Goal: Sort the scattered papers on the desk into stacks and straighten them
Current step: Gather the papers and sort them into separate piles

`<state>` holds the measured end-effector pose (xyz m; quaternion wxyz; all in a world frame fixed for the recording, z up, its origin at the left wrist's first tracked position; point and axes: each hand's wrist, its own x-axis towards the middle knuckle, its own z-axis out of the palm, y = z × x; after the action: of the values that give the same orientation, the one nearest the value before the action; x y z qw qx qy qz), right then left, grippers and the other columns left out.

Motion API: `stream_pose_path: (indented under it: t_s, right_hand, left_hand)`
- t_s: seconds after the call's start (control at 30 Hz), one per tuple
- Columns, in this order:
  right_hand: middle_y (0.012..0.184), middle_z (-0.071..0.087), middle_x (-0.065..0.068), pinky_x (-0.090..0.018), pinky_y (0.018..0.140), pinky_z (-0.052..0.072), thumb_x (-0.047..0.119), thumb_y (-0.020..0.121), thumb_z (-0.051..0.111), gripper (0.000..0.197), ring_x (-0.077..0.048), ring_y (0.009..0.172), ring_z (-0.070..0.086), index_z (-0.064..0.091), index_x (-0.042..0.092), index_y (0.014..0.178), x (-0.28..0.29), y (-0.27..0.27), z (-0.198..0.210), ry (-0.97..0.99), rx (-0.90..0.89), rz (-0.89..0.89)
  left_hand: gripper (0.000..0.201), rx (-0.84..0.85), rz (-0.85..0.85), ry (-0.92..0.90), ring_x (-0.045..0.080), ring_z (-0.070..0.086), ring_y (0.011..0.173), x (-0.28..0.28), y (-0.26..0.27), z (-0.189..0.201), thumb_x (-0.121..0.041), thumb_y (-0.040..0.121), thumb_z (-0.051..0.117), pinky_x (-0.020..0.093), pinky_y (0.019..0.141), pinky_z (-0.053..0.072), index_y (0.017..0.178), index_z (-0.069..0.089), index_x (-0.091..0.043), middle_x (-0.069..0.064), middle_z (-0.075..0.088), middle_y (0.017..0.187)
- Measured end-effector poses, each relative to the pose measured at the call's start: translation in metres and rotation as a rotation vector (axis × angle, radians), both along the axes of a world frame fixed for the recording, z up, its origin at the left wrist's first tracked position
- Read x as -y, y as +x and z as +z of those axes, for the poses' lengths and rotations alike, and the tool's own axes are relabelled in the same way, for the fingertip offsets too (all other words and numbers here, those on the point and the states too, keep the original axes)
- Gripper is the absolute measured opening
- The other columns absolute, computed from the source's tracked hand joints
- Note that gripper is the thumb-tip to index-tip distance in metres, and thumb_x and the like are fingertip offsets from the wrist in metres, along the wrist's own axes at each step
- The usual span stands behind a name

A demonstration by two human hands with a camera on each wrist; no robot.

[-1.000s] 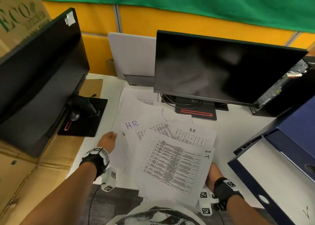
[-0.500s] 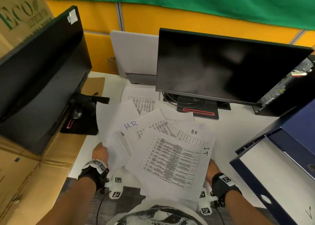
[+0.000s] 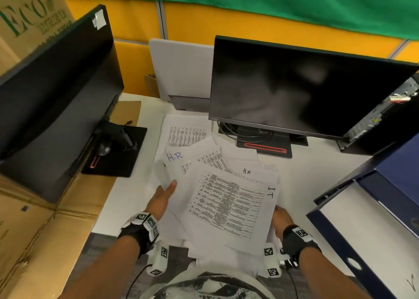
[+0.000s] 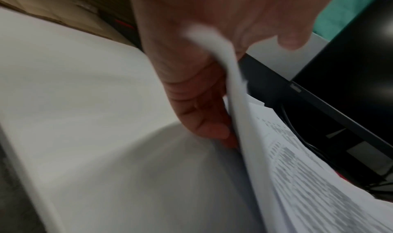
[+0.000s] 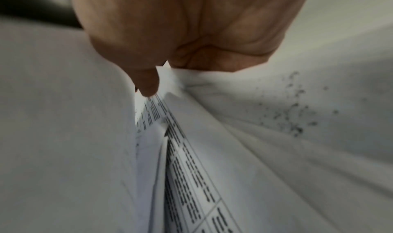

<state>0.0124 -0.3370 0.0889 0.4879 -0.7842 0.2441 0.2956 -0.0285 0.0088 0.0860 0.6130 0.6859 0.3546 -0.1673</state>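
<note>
A loose pile of white printed papers lies fanned out on the white desk in front of the middle monitor. The top sheet carries a table and the letters "I.T."; two sheets under it are marked "H.R.". My left hand grips the pile's left edge, thumb on top and fingers under the bent sheets. My right hand holds the pile's right edge from below, its thumb pinching the sheets. One more printed sheet lies flat further back.
A black monitor stands right behind the papers, its base and cables close to them. A second monitor leans at the left over cardboard boxes. A dark blue binder box fills the right side.
My left hand has moved in from the pile's outer left edge, gathering the left sheets inward and lifting them. The spread has narrowed. My right hand has stayed on the right edge.
</note>
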Motion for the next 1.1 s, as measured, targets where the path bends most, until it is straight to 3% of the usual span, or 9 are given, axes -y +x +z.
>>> stream_pose_path:
  t_s: [0.13, 0.27, 0.4, 0.57, 0.63, 0.73, 0.87, 0.97, 1.1]
  right_hand:
    - [0.147, 0.046, -0.008, -0.049, 0.112, 0.025, 0.07, 0.087, 0.036, 0.075, -0.031, 0.131, 0.042, 0.043, 0.02, 0.143, 0.002, 0.0, -0.001, 0.198, -0.127, -0.315]
    - [0.152, 0.038, -0.009, -0.051, 0.118, 0.012, 0.086, 0.076, 0.019, 0.098, -0.033, 0.141, 0.032, 0.03, 0.024, 0.15, 0.004, -0.001, -0.001, 0.299, -0.183, -0.351]
    - [0.151, 0.039, -0.013, -0.052, 0.113, 0.023, 0.059, 0.091, 0.045, 0.074, -0.036, 0.137, 0.036, 0.033, 0.014, 0.148, -0.001, 0.001, 0.008, 0.135, -0.123, -0.219]
    - [0.143, 0.049, -0.006, -0.039, 0.101, 0.035, 0.033, 0.089, 0.065, 0.062, -0.028, 0.124, 0.048, 0.038, 0.017, 0.142, -0.002, -0.001, 0.003, 0.051, -0.025, -0.049]
    - [0.142, 0.049, -0.003, -0.038, 0.102, 0.037, 0.029, 0.089, 0.067, 0.065, -0.026, 0.123, 0.048, 0.035, 0.017, 0.144, -0.003, -0.001, 0.0, 0.038, -0.009, -0.022]
    - [0.144, 0.048, -0.006, -0.039, 0.105, 0.037, 0.028, 0.092, 0.061, 0.058, -0.026, 0.128, 0.048, 0.037, 0.015, 0.144, -0.005, -0.001, 0.002, 0.007, 0.019, 0.017]
    - [0.153, 0.036, -0.008, -0.042, 0.115, 0.031, 0.025, 0.093, 0.059, 0.066, -0.029, 0.139, 0.036, 0.028, 0.01, 0.15, -0.001, -0.002, -0.004, -0.129, 0.012, 0.071]
    - [0.136, 0.055, -0.01, -0.038, 0.105, 0.043, 0.006, 0.077, 0.077, 0.072, -0.028, 0.123, 0.053, 0.041, 0.009, 0.139, 0.0, -0.003, -0.009, -0.108, 0.006, 0.091]
    - [0.13, 0.056, -0.007, -0.039, 0.104, 0.044, 0.008, 0.058, 0.09, 0.097, -0.025, 0.119, 0.053, 0.036, 0.011, 0.139, 0.0, -0.004, -0.012, -0.07, -0.007, 0.118]
  left_hand:
    - [0.079, 0.07, -0.189, 0.313, 0.031, 0.05, 0.125, 0.017, 0.003, -0.002, -0.015, 0.081, 0.071, 0.035, 0.102, 0.04, 0.145, 0.025, -0.014, 0.01, 0.049, 0.14]
    - [0.062, 0.071, -0.052, 0.437, 0.034, 0.042, 0.133, 0.004, 0.009, 0.011, -0.009, 0.093, 0.055, 0.034, 0.11, 0.031, 0.148, 0.028, -0.007, 0.016, 0.04, 0.148]
    - [0.05, 0.067, -0.137, 0.435, 0.035, 0.046, 0.13, -0.031, 0.019, 0.006, -0.028, 0.095, 0.051, 0.042, 0.111, 0.034, 0.142, 0.042, -0.011, 0.016, 0.047, 0.144]
    - [0.08, 0.072, -0.23, 0.426, 0.03, 0.056, 0.12, -0.036, 0.032, -0.005, -0.073, 0.076, 0.045, 0.044, 0.106, 0.042, 0.133, 0.052, -0.018, 0.009, 0.06, 0.131]
    - [0.068, 0.106, -0.244, 0.362, 0.026, 0.06, 0.111, -0.026, 0.031, -0.005, -0.063, 0.074, 0.058, 0.04, 0.1, 0.046, 0.13, 0.051, -0.024, 0.003, 0.064, 0.121]
    - [0.061, 0.107, -0.308, 0.338, 0.023, 0.055, 0.118, -0.013, 0.023, -0.011, -0.018, 0.082, 0.069, 0.036, 0.103, 0.042, 0.137, 0.042, -0.021, 0.002, 0.058, 0.128]
    - [0.039, 0.092, -0.057, 0.408, 0.032, 0.058, 0.116, -0.011, 0.021, -0.018, -0.028, 0.089, 0.062, 0.036, 0.1, 0.043, 0.124, 0.054, -0.015, 0.013, 0.061, 0.125]
    - [0.061, 0.075, -0.015, 0.286, 0.032, 0.054, 0.122, 0.0, 0.017, -0.012, -0.047, 0.083, 0.064, 0.04, 0.106, 0.041, 0.131, 0.048, -0.012, 0.013, 0.056, 0.135]
    - [0.074, 0.08, -0.251, 0.205, 0.019, 0.047, 0.129, 0.015, 0.007, -0.015, -0.019, 0.081, 0.073, 0.03, 0.104, 0.037, 0.144, 0.033, -0.017, 0.002, 0.049, 0.14]
